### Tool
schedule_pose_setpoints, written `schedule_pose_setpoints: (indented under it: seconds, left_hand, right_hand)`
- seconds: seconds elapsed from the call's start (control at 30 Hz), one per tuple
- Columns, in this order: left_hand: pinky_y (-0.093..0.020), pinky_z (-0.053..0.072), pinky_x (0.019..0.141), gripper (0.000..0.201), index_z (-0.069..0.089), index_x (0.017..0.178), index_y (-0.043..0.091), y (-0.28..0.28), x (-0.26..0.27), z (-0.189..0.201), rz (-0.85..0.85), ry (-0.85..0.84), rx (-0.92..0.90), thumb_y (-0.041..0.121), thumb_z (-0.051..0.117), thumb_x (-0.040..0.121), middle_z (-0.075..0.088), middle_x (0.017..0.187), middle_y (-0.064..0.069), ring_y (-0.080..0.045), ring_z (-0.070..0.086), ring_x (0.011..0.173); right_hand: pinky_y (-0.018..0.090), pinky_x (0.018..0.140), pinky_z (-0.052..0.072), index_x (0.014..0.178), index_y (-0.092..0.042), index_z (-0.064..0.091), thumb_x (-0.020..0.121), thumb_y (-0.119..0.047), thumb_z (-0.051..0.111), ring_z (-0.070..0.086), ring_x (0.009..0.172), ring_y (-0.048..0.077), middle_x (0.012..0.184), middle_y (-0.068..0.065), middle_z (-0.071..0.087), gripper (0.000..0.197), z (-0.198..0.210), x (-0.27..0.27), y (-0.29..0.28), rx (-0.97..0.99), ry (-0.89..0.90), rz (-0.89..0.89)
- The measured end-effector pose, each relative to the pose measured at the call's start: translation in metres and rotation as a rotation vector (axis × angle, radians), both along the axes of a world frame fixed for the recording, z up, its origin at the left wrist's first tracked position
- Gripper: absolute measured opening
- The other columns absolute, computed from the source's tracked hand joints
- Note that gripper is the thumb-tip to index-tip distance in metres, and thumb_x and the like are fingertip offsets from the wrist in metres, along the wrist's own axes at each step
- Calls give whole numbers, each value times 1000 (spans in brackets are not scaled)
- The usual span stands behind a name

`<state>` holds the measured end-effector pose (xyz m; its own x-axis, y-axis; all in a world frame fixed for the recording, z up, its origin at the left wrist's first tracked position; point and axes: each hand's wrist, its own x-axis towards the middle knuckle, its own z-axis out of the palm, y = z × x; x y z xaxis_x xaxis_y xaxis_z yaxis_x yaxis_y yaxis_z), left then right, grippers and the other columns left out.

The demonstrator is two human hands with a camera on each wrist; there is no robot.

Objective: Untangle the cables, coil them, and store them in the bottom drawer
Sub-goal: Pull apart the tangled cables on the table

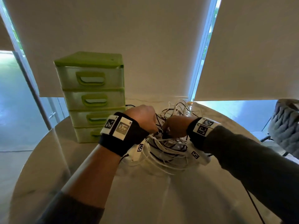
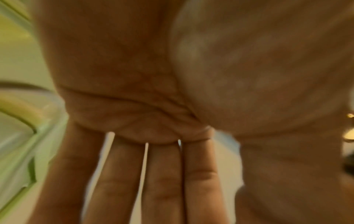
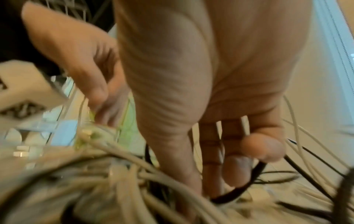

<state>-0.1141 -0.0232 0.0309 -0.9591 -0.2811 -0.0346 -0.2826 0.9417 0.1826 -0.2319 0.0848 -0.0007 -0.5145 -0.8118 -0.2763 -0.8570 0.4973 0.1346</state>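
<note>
I saw the cables (image 1: 168, 147), white and black strands knotted in one loose heap, lying on the round table (image 1: 145, 199) toward its far side, with looser loops rising behind the heap near the wall. The heap had no single long axis that I could make out; its strands ran mostly crosswise, left to right, in shallow arcs. My left hand (image 1: 142, 118) sat at the heap's upper left edge and my right hand (image 1: 175, 127) at its upper right, the two close together over the tangle. In the right wrist view the right hand's fingers (image 3: 237, 171) curled round a black cable (image 3: 235, 195), thumb beside them, so that hand held it. The left hand's fingers (image 2: 162, 181) looked nearly straight and close together in the blurred left wrist view, while the right wrist view showed them dipping into white strands; I could not tell whether they pinched any. Just left of the heap stood the green drawers (image 1: 92, 96), four high, all closed, the bottom drawer (image 1: 87, 135) partly hidden behind my left wrist. The near half of the table lay open toward me, and its curved rim swung round on both sides. Beyond the right rim I saw a grey chair (image 1: 286, 125), well apart from the cables.
</note>
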Motion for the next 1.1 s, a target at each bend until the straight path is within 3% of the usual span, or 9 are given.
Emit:
schedule_pose_setpoints:
  seconds: [0.2,0.3,0.47,0.6,0.73,0.77,0.83,0.93,1.1]
  left_hand:
    - [-27,45,78,25,70,106,29,-7,3,6,-54,71,145,22,64,83,56,91,9,-13,56,88]
    - [-29,48,86,22,68,105,31,-11,4,8,-71,138,185,26,65,84,58,98,8,-13,58,94]
    - [-23,47,80,25,68,109,29,-31,8,17,-102,304,354,30,70,84,66,92,11,-5,61,86]
    - [-20,49,74,41,60,121,34,-33,9,19,-147,484,476,30,73,82,63,110,15,-7,62,79]
    - [-32,46,75,9,70,93,31,-22,-2,15,-250,552,514,27,63,91,69,92,9,-10,54,73]
    - [-33,45,72,13,71,86,26,-24,-3,15,-252,605,542,24,60,93,69,85,5,-9,53,71]
    - [-23,42,66,19,71,85,16,-28,-2,18,-254,692,649,18,55,96,71,82,3,-5,53,67]
    - [-19,42,60,23,68,84,18,-26,1,22,-291,753,756,14,50,98,73,83,8,-8,56,70]
    - [-23,46,68,23,64,86,21,-22,5,30,-300,789,801,13,47,99,74,77,10,-7,66,77]
  right_hand:
    - [35,81,57,114,-17,66,92,-27,56,65,93,22,105,5,67,26,-7,3,1,-68,115,-23]
    - [32,75,57,104,-16,67,88,-27,59,64,84,20,93,2,66,22,-3,-1,2,-156,124,-13]
    - [19,62,45,79,-24,72,84,-22,65,61,74,13,78,-7,67,9,35,-8,18,-682,-78,-113]
    - [22,57,49,75,-17,71,82,-14,65,62,59,10,70,2,72,10,78,16,41,-1002,-384,-123]
    - [25,51,46,84,-11,65,87,1,54,61,57,16,68,5,71,17,89,38,45,-1195,-597,-84]
    - [24,49,45,91,-12,65,89,1,53,61,57,17,71,7,71,18,87,41,45,-1240,-679,-86]
    - [24,49,45,111,-20,63,92,-3,52,61,61,20,78,9,71,27,78,43,44,-1252,-848,-99]
    - [25,57,51,126,-30,54,93,-8,55,64,66,19,86,7,72,39,59,39,38,-1028,-948,-81]
    - [26,64,52,99,-24,64,91,-23,62,65,65,15,77,4,70,8,39,21,26,-805,-652,-100]
